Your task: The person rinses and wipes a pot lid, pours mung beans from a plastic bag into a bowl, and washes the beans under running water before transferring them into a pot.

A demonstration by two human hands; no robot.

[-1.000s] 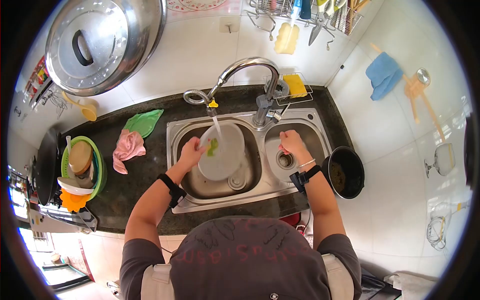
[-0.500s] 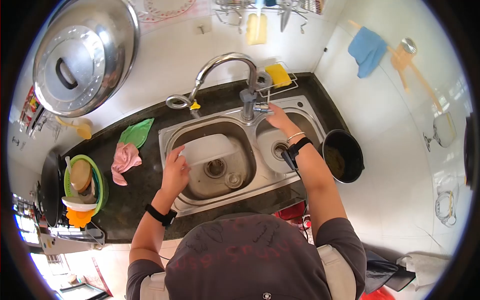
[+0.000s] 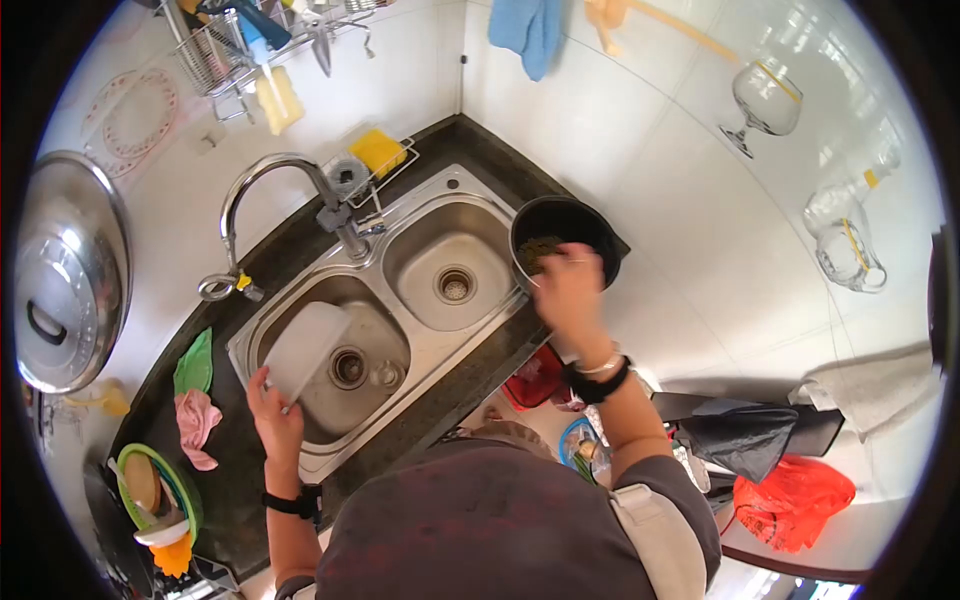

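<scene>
My left hand [image 3: 275, 420] is at the near left end of a whitish plastic container [image 3: 308, 345], its thumb and fingers closed about that end. The container lies tilted in the left basin of the steel double sink [image 3: 440, 355]. Close to the drain in that basin is a small clear glass piece [image 3: 386, 374]. My right hand [image 3: 572, 300] is over the mouth of a black bucket [image 3: 600, 235] beside the right basin. Motion smears its fingers. Brownish-green matter [image 3: 538, 252] shows inside the bucket.
A curved faucet [image 3: 275, 165] stands behind the sink, near a yellow sponge [image 3: 378, 152]. Pink cloth [image 3: 198, 425] and green cloth [image 3: 195, 362] lie left on the dark counter [image 3: 160, 410]. A green basket [image 3: 190, 500] holds dishes. A large lid [image 3: 75, 290] hangs left.
My right hand has left the faucet handle and moved right to the bucket. The view has swung right. My left hand stays by the container.
</scene>
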